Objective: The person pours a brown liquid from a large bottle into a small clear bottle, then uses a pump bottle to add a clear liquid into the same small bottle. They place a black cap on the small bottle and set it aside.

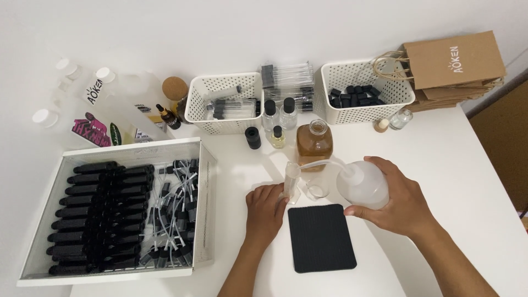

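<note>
- White table (440, 165) is sitting against a white wall, carrying baskets (223, 102) and a tray (204, 181).
- Right hand (396, 203) is gripping a squeeze bottle (362, 184); left hand (265, 212) is curling around a small vial (291, 179) (contents hard to make out) beside a black mat (322, 237).

Bright, even light from above washes the white table (451, 165) nearly shadowless; the left edge bows slightly, and focus stays fairly sharp.

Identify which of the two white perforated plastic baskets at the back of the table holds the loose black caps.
The right-hand white perforated basket, beside the brown paper bags, holds loose black caps; the left basket holds clear tubes instead.
</note>
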